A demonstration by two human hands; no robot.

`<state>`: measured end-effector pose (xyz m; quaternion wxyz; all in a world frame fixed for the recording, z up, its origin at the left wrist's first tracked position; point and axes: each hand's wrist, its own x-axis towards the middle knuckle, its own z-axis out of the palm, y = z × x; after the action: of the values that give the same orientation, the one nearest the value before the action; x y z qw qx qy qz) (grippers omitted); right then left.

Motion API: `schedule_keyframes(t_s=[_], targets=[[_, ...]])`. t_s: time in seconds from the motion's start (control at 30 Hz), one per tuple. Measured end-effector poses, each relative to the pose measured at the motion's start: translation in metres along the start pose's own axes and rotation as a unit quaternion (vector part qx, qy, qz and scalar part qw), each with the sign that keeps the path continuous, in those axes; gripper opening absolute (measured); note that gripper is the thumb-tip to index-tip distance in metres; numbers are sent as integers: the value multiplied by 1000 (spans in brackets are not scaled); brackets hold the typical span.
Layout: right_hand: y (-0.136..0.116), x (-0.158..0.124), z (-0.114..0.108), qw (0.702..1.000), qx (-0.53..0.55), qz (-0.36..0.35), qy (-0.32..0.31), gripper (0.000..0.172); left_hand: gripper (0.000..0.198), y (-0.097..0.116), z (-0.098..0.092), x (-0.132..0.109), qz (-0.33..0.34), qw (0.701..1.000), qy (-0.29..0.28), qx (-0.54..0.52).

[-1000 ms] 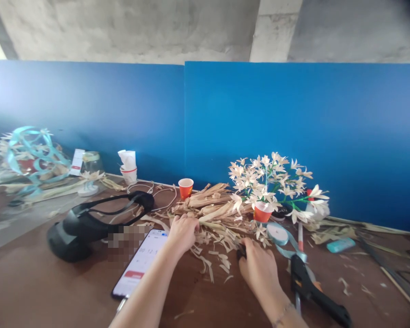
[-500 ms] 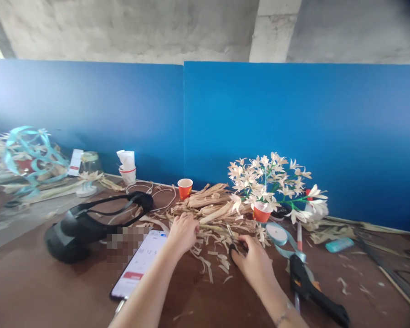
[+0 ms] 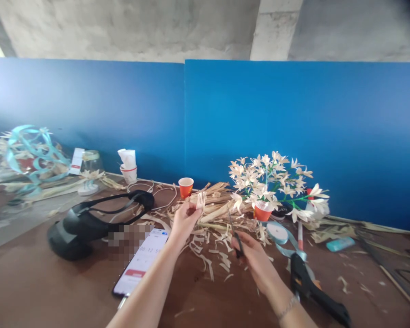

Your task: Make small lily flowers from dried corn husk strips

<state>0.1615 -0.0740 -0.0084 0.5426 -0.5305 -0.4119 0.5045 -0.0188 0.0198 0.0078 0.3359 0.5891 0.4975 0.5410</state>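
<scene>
Between the thumb and fingers of my left hand [image 3: 184, 223] is a small pale piece of corn husk [image 3: 201, 200], raised above the pile. My right hand [image 3: 253, 255] is closed round the black handles of a pair of scissors [image 3: 238, 243], whose blades point up and away from me. Behind both hands lies a heap of dried corn husks [image 3: 215, 209]. Cut husk scraps [image 3: 222, 259] are scattered on the brown table [image 3: 212, 300] between my forearms. To the right of the heap, white husk flowers on green stems [image 3: 269, 177] stand in a red paper cup [image 3: 262, 212].
Left of my arm lie a phone [image 3: 140, 264] showing a timer and a black headset [image 3: 78, 228]. An orange cup [image 3: 186, 187] stands by the blue partition [image 3: 294, 109]. On the right are a ribbon roll [image 3: 278, 233] and a black glue gun [image 3: 317, 296].
My left hand has lifted from the husk heap and now holds a small husk piece up. My right hand has turned, showing more of the scissors.
</scene>
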Motion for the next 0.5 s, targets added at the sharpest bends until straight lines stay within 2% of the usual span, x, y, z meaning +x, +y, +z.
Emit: schedule_keyframes(t_s=[0.1, 0.2, 0.3, 0.5], targets=[[-3, -5, 5, 1000, -29, 6, -7, 43, 25, -3, 7, -1, -47, 988, -23, -148], [-5, -7, 9, 999, -37, 6, -37, 45, 26, -1, 9, -3, -78, 973, -59, -208], [-3, -7, 10, 998, -44, 2, -52, 42, 25, 0, 9, -4, -84, 970, -68, -217], [2, -3, 9, 996, -80, -6, -40, 36, 23, -14, 12, 1, -64, 987, -33, -146]])
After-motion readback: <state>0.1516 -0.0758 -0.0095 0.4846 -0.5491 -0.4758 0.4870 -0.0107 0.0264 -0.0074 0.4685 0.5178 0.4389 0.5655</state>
